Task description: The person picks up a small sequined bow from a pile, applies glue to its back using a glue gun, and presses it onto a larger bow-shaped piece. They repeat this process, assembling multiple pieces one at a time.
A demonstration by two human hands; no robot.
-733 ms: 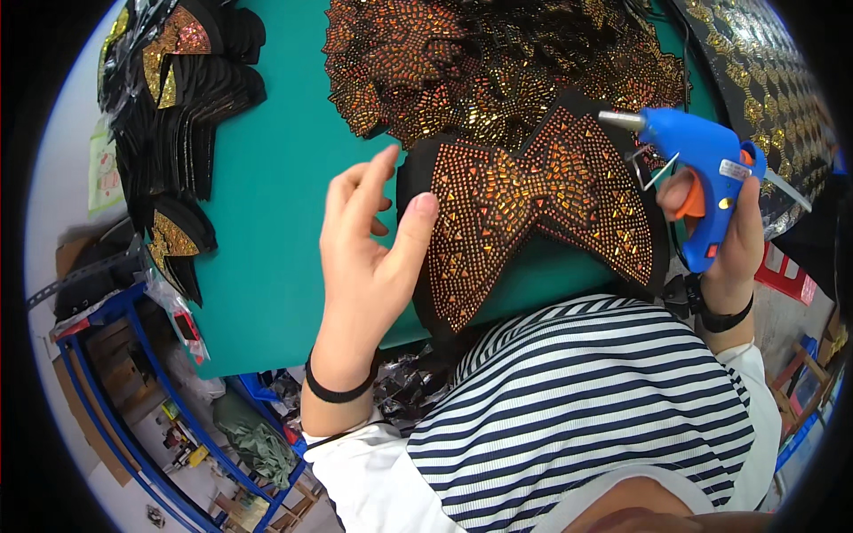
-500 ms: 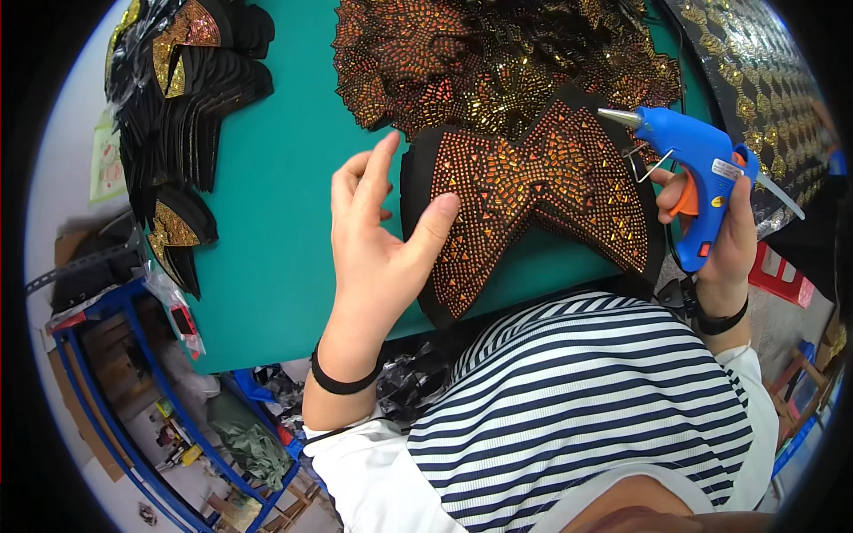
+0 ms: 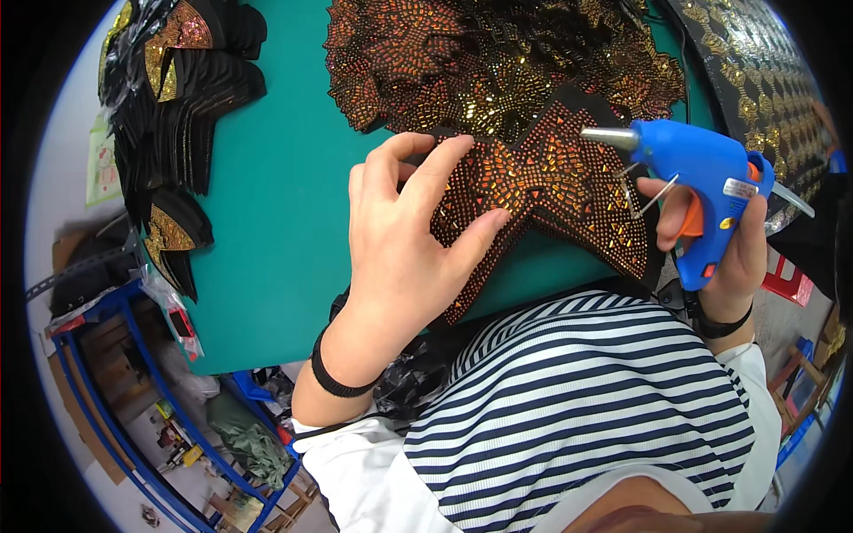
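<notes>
A black bow-shaped piece covered in orange and gold rhinestones lies near the front edge of the green table. Across its left wing rests my left hand, fingers apart and curved, thumb near the centre; whether the fingertips press on it cannot be told. My right hand is wrapped around the handle of a blue hot glue gun, forefinger by the orange trigger. The gun's metal nozzle points left above the piece's right wing, and its wire stand hangs below the barrel.
Behind the piece lies a heap of similar rhinestone-covered pieces. Stacked black pieces with gold trim line the left of the green table. A black sheet with gold motifs lies at the right. Blue shelving stands lower left.
My left hand has moved right and onto the left wing of the piece. The glue gun in my right hand has shifted slightly down, its nozzle a little further left.
</notes>
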